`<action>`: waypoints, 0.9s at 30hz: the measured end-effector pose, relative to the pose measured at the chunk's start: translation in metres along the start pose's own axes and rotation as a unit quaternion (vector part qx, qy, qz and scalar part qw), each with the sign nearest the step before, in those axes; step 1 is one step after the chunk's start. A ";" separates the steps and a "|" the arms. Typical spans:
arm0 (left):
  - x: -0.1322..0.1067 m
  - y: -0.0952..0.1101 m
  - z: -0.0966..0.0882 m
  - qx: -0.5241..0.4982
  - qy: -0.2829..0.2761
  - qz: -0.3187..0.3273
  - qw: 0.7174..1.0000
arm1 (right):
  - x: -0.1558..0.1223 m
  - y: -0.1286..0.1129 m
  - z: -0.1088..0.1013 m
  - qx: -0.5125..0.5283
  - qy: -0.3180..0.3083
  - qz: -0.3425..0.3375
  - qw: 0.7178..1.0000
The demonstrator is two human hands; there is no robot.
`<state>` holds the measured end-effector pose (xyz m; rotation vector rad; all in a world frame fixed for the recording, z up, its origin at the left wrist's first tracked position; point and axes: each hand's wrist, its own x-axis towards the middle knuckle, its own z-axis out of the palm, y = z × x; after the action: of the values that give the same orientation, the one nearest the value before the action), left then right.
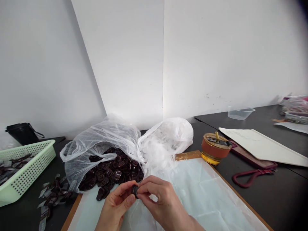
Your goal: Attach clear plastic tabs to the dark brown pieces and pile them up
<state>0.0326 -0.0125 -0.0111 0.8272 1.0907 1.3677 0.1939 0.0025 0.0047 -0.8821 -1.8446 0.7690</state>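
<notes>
Both hands meet low in the middle of the view over a pale green sheet (207,189). My left hand (115,205) and my right hand (160,200) pinch one small dark brown plastic piece (134,190) between their fingertips. Just beyond them an open clear plastic bag (96,141) spills many dark brown pieces (113,171) of the same kind. Beside it, to the right, lies a second bag (168,138) holding clear whitish pieces.
A light green perforated basket (26,170) with dark pieces stands at the left, loose assembled pieces (53,192) near it. A round brown and yellow container (215,148), a white board (262,147), a dark red strap (250,176) and a clear tub (240,113) sit to the right on the dark table.
</notes>
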 end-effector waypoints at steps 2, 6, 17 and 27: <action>0.000 -0.001 0.000 0.002 0.003 0.001 1.000 | 0.000 0.000 0.001 -0.010 0.006 -0.005 1.000; 0.001 -0.002 0.001 -0.004 0.006 0.000 1.000 | 0.000 0.000 0.003 -0.012 0.024 -0.003 1.000; 0.001 -0.004 0.000 0.013 0.009 0.003 1.000 | -0.001 -0.002 0.003 -0.065 0.015 -0.038 0.997; 0.006 -0.007 -0.008 0.037 -0.008 0.009 0.999 | 0.000 -0.001 0.001 -0.113 -0.006 -0.064 0.991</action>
<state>0.0266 -0.0081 -0.0206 0.9023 1.1304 1.3398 0.1926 0.0021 0.0052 -0.8911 -2.0054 0.4917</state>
